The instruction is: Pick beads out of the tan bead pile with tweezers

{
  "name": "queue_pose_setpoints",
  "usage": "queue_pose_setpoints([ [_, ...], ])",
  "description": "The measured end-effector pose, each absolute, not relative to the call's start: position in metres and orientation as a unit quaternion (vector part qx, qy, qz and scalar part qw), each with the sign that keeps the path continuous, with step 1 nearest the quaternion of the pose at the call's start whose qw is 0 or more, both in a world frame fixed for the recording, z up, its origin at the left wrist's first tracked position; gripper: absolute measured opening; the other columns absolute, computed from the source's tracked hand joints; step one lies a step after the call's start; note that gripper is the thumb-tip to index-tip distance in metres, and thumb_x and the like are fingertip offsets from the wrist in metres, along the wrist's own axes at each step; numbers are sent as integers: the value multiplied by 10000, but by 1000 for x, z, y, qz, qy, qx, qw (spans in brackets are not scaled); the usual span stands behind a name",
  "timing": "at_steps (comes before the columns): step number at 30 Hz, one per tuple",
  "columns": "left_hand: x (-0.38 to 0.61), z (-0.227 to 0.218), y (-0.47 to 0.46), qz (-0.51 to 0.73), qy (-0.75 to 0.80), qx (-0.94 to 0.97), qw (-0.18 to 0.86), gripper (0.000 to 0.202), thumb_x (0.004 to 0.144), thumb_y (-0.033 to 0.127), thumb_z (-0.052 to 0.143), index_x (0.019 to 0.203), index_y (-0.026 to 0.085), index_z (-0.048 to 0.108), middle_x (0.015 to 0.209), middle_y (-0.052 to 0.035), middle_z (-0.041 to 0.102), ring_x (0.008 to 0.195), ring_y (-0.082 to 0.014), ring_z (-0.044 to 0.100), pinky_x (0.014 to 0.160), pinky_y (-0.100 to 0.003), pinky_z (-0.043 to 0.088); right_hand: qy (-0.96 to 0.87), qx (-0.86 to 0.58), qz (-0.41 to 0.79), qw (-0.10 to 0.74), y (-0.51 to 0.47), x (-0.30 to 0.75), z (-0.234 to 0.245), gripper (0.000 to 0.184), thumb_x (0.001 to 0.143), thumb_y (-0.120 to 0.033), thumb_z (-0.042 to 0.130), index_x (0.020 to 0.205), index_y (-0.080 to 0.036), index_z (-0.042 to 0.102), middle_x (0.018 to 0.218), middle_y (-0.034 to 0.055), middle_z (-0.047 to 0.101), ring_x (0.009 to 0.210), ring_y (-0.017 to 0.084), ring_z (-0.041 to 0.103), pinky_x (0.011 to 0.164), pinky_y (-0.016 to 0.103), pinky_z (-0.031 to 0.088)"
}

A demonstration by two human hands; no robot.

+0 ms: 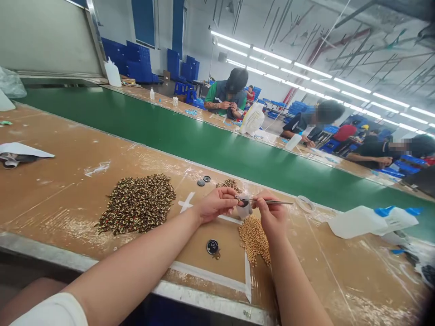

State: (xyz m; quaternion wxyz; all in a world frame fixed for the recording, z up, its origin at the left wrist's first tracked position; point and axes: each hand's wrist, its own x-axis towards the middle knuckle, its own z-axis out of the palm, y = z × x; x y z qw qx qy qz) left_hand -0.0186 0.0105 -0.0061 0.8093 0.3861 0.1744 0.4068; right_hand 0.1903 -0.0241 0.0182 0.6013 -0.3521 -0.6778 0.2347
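My left hand (220, 204) is closed in a pinch on a tiny dark part, too small to name. My right hand (273, 213) grips a pair of metal tweezers (280, 202), whose tips meet the left fingertips. Just behind the fingertips stands a whitish cup (244, 211), partly hidden. In front of it lies a heap of small tan beads (254, 239). A small pile of dark-and-cream pieces (230, 184) sits beyond my left hand, and a much larger pile (137, 203) of similar pieces is to the left. A round black dish (212, 246) lies between my forearms.
A green conveyor belt (163, 127) runs along the bench's far side. Two black discs (201, 182) and a clear ring (306, 204) lie near it. White bottles (358, 222) lie at right. Across the belt, several people work beside a white fan (253, 118).
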Motion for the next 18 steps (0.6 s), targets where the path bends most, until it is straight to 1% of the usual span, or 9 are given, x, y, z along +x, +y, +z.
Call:
queue_pose_setpoints([
  [2,-17,-6,10,408,181,388,806,477,652,258,963,968,140,626,879,-74,801,550,-84,662,561,-192,479,-667,-347,238,615,-22,191,17,116,973,-290,664,900,-224,725,800,25,635,730,178,616,683,328,510],
  [4,-17,-6,9,410,181,397,801,473,649,267,964,954,143,624,865,-74,804,544,-88,666,552,-192,483,-634,-324,239,661,-19,193,19,160,991,-302,628,865,-234,700,908,46,634,877,203,653,799,374,551],
  [6,-17,-5,8,410,176,418,791,453,661,284,958,937,140,629,844,-84,805,540,-94,671,530,-183,473,-601,-302,247,697,-18,194,21,203,1020,-302,568,854,-242,668,1037,64,633,1020,222,659,921,429,548],
  [7,-16,-5,7,409,172,430,786,440,671,294,952,930,137,633,833,-87,805,536,-95,672,522,-180,470,-601,-299,253,696,-19,195,22,190,1030,-291,547,894,-249,672,1060,65,639,992,214,665,914,428,548],
  [9,-16,-5,6,412,163,448,777,416,688,303,942,922,138,641,809,-80,802,521,-93,667,517,-178,473,-633,-309,264,658,-23,196,24,167,1043,-271,527,1034,-267,693,1024,56,662,824,178,648,807,382,545],
  [11,-16,-4,6,421,158,454,769,394,701,294,934,923,145,646,806,-63,801,514,-89,664,521,-182,483,-685,-321,254,603,-28,197,26,177,1031,-276,565,1144,-278,701,1003,49,673,710,150,583,704,340,506],
  [13,-16,-3,5,432,156,454,764,368,711,270,927,922,151,650,803,-47,799,519,-89,665,525,-186,494,-729,-326,236,554,-31,197,27,203,985,-290,655,1181,-281,709,1077,58,684,722,146,572,643,314,474],
  [15,-16,-2,5,437,152,456,760,341,722,250,917,918,153,656,805,-40,798,534,-93,672,532,-190,509,-762,-322,229,514,-32,196,27,242,940,-267,721,1182,-287,719,1136,60,706,774,153,610,614,299,468],
  [18,-17,-1,5,442,147,465,752,313,740,237,904,933,157,671,812,-40,800,553,-100,683,537,-194,525,-790,-299,240,479,-30,193,28,219,951,-203,703,1144,-297,741,1078,41,759,901,182,686,720,327,532],
])
